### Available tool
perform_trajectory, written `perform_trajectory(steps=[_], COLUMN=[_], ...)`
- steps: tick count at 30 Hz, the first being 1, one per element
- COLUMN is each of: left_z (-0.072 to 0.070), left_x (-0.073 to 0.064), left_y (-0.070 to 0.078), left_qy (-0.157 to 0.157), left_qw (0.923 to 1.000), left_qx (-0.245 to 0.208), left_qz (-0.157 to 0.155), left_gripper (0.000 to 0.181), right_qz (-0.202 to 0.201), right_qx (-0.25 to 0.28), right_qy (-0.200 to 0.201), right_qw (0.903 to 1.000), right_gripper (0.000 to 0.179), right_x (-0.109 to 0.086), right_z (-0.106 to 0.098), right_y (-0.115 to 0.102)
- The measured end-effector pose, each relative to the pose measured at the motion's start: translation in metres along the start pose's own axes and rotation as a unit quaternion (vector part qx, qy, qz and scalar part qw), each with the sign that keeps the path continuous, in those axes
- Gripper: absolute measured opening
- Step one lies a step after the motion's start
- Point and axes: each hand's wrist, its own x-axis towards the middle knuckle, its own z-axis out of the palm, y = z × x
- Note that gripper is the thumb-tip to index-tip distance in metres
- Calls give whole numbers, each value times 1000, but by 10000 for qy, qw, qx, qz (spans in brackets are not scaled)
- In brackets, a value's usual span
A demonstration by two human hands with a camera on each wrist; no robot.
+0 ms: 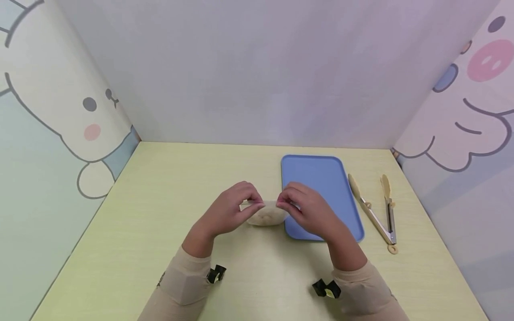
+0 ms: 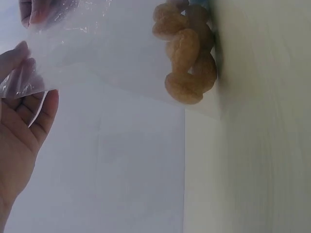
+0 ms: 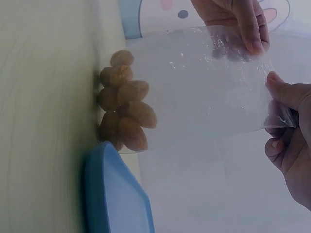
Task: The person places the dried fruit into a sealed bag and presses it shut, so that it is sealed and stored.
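Note:
Both hands pinch the top edge of a clear plastic bag (image 1: 267, 217), one at each corner. The left hand (image 1: 230, 207) holds the left corner between thumb and fingers, and the right hand (image 1: 308, 208) grips the right one. Inside the bag, several brown, oval, wrinkled pieces (image 3: 138, 114) that look like dried fruit or nuts lie piled at the bottom. In the wrist views the bag hangs upright, its lower end at or just above the table. Whether its mouth is sealed I cannot tell.
A blue tray (image 1: 317, 178) lies right of the bag, partly under the right hand. Beyond it, metal tongs (image 1: 375, 220) with beige tips lie spread on the pale table (image 1: 180, 178). Grey and cartoon-printed walls (image 1: 241, 80) enclose the back and sides.

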Motion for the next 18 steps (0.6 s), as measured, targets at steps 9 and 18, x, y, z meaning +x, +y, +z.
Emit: perform_trajectory(steps=[9,18], left_z=[-7,-13], left_x=[-2,-7], left_y=[-4,-10], left_qy=[208,400], left_qw=[9992,9985], left_qx=[314,362], left_qz=[91,48], left_gripper=[9,12], right_qz=[348,578], right_qx=[-318,-258], right_qy=[-150,-139], right_qw=[9988,9979], right_gripper=[14,17], right_x=[-4,-7], right_z=[-6,-13], right_y=[7,13])
